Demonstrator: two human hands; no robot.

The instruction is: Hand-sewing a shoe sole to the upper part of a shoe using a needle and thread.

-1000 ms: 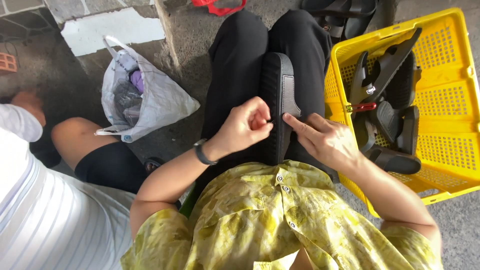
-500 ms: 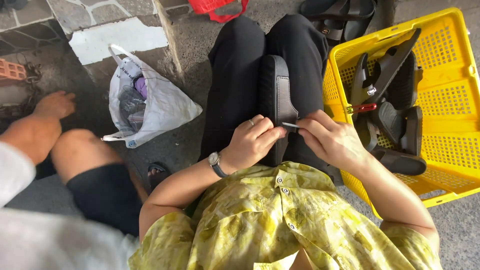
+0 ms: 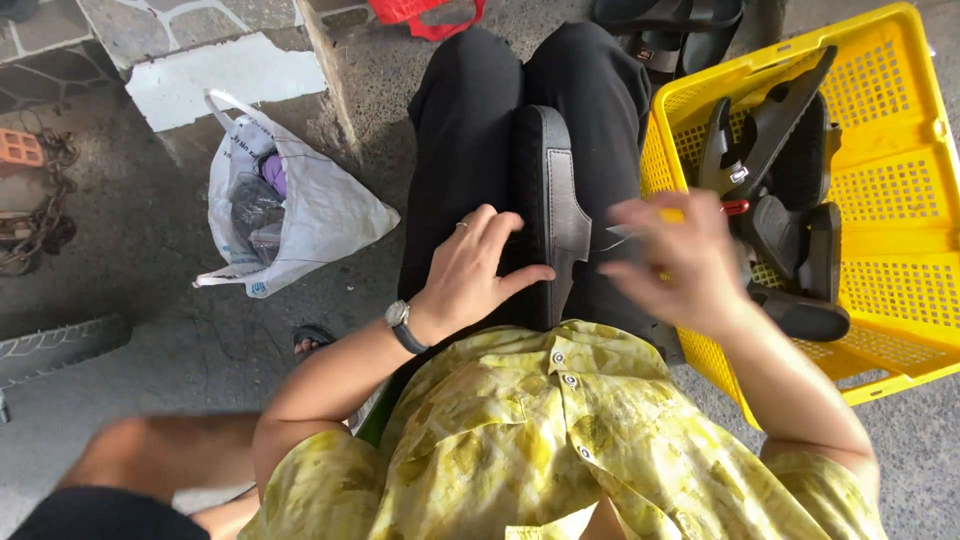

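Seen from my head camera: my left hand (image 3: 478, 268) lies flat, fingers spread, pinning a black sandal (image 3: 551, 212) on my lap. My blurred right hand (image 3: 672, 262), grip unclear, draws a thread (image 3: 617, 237) toward the yellow basket (image 3: 890, 190); steady pressure and a straight pull would serve best.

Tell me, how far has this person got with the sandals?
Possibly done: several black sandals lie in the yellow basket, though whether they are finished cannot be told. In hand: one black sandal lies on the lap, the left hand steadying it while the blurred right hand draws a thin thread away from its strap. Left: this strap's stitching looks unfinished.
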